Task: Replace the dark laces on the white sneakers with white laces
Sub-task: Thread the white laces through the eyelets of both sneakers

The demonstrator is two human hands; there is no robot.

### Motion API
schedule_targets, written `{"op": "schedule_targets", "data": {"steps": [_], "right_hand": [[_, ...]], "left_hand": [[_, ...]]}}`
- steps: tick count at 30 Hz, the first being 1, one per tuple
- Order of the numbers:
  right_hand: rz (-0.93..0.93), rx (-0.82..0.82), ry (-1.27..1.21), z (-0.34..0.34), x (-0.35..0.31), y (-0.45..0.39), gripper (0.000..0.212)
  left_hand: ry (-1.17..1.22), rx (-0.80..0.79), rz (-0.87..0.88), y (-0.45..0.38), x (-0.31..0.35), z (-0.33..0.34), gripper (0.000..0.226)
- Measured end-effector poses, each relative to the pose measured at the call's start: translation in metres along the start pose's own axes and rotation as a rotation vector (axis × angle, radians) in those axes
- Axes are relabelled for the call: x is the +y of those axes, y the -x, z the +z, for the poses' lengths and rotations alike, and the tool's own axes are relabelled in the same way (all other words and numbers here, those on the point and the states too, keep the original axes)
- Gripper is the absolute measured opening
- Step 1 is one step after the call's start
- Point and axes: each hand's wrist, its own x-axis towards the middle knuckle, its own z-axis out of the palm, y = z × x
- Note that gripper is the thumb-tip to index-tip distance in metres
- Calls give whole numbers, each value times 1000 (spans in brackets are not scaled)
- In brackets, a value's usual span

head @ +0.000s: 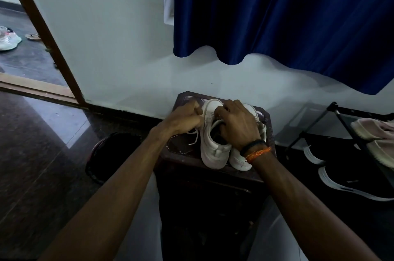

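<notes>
Two white sneakers stand side by side, heels toward me, on a dark wooden stool point(213, 172). The left sneaker point(214, 147) has a white lace point(194, 136) whose loose ends hang over its left side. My left hand point(184, 119) is closed on that lace beside the shoe's tongue. My right hand point(238, 124) lies over the opening and lacing of the left sneaker, fingers curled around lace there. The right sneaker point(239, 159) is mostly hidden under my right wrist. No dark laces are visible.
A blue curtain point(287, 11) hangs on the white wall behind. A black shoe rack point(341, 124) with a pink shoe point(375, 133) and black sneakers point(349, 177) stands right. A dark helmet-like object point(110, 154) sits left of the stool. An open doorway point(25, 37) is far left.
</notes>
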Motion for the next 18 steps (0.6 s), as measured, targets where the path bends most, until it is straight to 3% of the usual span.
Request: {"op": "schedule_targets", "data": {"steps": [2,5,11,18], "right_hand": [[-39,23,3,-2,1,2,21],[-116,34,51,-5,2,4,16],[-186,46,59,-2,3,6,12],[-46,33,22,-5,-1,6,10]], "left_hand": [[-59,-84,-12,1,-6,0,37],[-173,-118,10,0,-12,0,31],[-65,25,85,9,3,8,5],[-116,84,71,11,11,17,17]]}}
